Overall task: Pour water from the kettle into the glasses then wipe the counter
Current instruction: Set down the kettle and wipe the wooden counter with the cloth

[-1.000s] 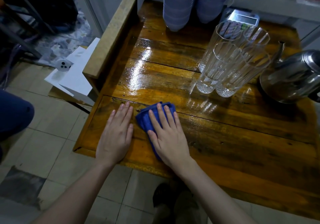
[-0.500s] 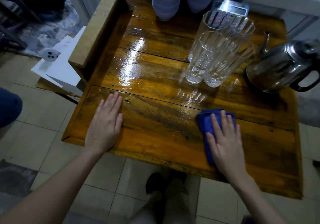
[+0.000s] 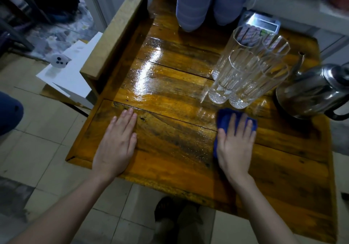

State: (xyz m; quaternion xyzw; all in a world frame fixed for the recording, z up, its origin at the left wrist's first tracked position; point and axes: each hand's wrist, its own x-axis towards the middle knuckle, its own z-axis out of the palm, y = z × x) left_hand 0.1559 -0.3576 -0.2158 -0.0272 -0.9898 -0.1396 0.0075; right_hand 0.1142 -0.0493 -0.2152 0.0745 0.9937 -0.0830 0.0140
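Note:
A glossy wooden counter (image 3: 170,96) fills the view, wet and shiny across its middle. Several tall clear glasses (image 3: 243,73) stand clustered at the back right. To their right sits a steel kettle (image 3: 311,90) with a thin spout and a black handle. My right hand (image 3: 236,143) presses flat on a folded blue cloth (image 3: 224,117) just in front of the glasses. My left hand (image 3: 117,141) lies flat on the bare wood near the front left corner, fingers together, holding nothing.
A calculator (image 3: 262,24) lies behind the glasses. Blue striped stacked items (image 3: 192,3) stand at the counter's back edge. A raised wooden rail (image 3: 117,30) borders the left side. White sheets (image 3: 71,73) lie on the tiled floor to the left.
My right hand slid the blue cloth from beside my left hand to the right, then slightly forward toward the glasses. My left hand stayed flat on the wood.

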